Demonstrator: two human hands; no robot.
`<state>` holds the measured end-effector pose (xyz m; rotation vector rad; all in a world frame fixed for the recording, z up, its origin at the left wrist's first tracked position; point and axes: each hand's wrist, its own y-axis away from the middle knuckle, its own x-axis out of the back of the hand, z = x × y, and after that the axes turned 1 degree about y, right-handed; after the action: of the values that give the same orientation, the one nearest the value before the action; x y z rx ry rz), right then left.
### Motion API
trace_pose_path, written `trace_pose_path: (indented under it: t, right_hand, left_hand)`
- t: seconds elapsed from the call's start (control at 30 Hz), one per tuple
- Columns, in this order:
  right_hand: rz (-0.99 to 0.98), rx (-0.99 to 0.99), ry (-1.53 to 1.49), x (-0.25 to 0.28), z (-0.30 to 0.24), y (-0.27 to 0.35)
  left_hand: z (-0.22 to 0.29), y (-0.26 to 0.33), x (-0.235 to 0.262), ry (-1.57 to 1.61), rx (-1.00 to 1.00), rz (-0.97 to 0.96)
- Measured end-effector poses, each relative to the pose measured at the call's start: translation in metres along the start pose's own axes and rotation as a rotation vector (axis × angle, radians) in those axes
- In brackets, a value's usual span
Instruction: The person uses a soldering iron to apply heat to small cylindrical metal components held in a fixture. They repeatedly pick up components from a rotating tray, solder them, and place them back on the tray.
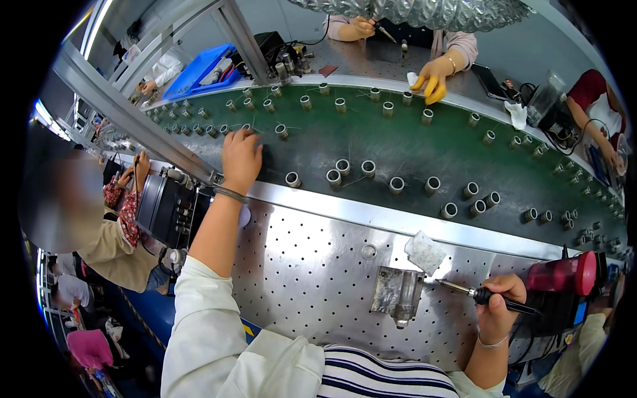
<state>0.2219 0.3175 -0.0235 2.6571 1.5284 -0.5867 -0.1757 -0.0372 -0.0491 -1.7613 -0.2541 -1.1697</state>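
Over on the near-left part of the green conveyor belt (398,149), the left hand (241,159) reaches past the belt's bright metal edge rail (371,215), fingers curled down onto the belt surface — whether it grips anything there I cannot tell. Small silver cylindrical sleeves with thin wire leads (343,166) stand in loose rows to its right, with open green between them. Nearer, the perforated steel worktable (312,265) lies mostly bare around a small metal holding fixture (398,292) and a crumpled white wipe (424,252). At far right, the right hand (501,305) is closed around a black-handled soldering iron (478,294), tip aimed at the fixture — just beside a red cylindrical bottle (564,274).
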Motion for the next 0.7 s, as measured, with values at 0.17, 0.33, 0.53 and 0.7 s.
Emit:
trace_pose_path:
  t: [0.17, 0.33, 0.53, 0.7]
  right_hand:
    - [0.032, -0.007, 0.009, 0.000, -0.004, 0.001]
    - [0.012, -0.005, 0.029, 0.001, -0.002, 0.001]
    - [0.005, 0.008, -0.020, 0.000, -0.001, 0.000]
    - [-0.001, 0.032, -0.009, 0.002, -0.003, 0.002]
  left_hand:
    - [-0.026, 0.011, 0.004, -0.073, 0.254, -0.413]
    - [0.040, -0.008, 0.047, 0.046, 0.041, -0.194]
    - [0.134, -0.008, 0.040, 0.405, -0.068, -0.168]
    - [0.150, -0.003, 0.052, 0.472, -0.047, -0.252]
